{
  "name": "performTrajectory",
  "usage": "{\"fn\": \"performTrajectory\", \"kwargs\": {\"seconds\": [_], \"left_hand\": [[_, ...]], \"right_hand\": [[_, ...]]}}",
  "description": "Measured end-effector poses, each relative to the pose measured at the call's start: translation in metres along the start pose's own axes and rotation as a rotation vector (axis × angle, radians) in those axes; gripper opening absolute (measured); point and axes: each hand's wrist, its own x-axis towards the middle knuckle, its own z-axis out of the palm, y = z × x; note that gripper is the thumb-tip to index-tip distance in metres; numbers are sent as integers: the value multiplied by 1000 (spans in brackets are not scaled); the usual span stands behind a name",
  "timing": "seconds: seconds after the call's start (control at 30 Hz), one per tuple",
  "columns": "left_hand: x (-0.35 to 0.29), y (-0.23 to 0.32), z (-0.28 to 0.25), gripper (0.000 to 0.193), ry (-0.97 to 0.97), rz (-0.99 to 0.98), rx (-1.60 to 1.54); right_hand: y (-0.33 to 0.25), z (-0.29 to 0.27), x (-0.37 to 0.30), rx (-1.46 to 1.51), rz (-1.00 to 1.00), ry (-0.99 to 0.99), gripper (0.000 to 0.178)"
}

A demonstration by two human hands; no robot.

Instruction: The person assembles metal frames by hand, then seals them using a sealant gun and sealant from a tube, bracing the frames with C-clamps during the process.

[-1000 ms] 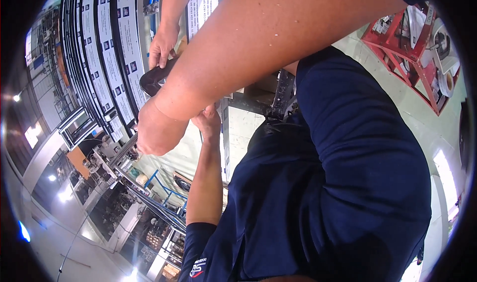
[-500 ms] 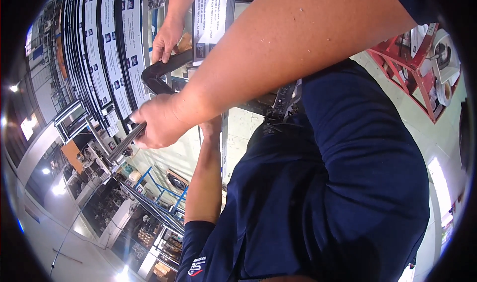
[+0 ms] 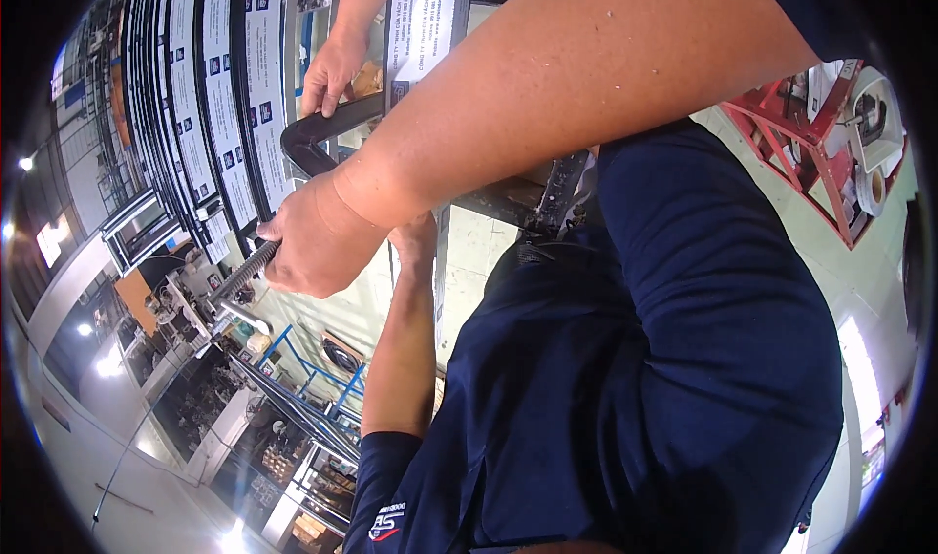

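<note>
My right arm crosses the view from the upper right. Its hand [image 3: 327, 232] is closed around a black G-clamp, between the curved frame [image 3: 308, 144] and the threaded screw [image 3: 256, 261] that sticks out at the lower left. A metal handle bar [image 3: 244, 316] shows at the screw's end. My left hand [image 3: 415, 239] is beneath my right wrist, beside a long film-covered profile [image 3: 430, 26]; its fingers are mostly hidden. From the top, another person's hand [image 3: 332, 70] reaches down with its fingertips at the clamp's upper bend.
Several long dark profiles with white printed film [image 3: 220, 95] stand in a row at the left. A red metal frame [image 3: 801, 144] with white rolls is at the right. Blue racking [image 3: 303, 363] and shelves lie at the lower left.
The clamp's handle bar has swung round to a different angle at the end of the screw. My right hand has shifted slightly down; the other person's hand stays near the bend.
</note>
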Motion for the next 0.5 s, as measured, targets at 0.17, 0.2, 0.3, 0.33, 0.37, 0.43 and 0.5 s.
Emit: {"fn": "performTrajectory", "kwargs": {"seconds": [0.17, 0.2, 0.3, 0.33, 0.37, 0.43, 0.5], "left_hand": [[-1, 20, 7, 20, 224, 156, -124], [-1, 9, 3, 20, 229, 161, -121], [0, -22, -3, 38, -17, 36, 2], [-1, -16, -1, 46, -21, -17, -27], [0, -11, 2, 54, -27, -70, -54], [5, -45, -9, 55, 2, 133, 123], [5, -61, -15, 57, 38, 326, 307]], "right_hand": [[9, -5, 2, 83, -3, 101, 26], [4, -1, 7, 77, -2, 106, 26], [-8, 12, 12, 74, 24, 116, 23], [-11, 14, 12, 74, 32, 120, 22], [-14, 17, 12, 74, 41, 122, 21], [-11, 16, 16, 67, 56, 148, 20], [-4, 8, 15, 63, 59, 177, 19]]}}
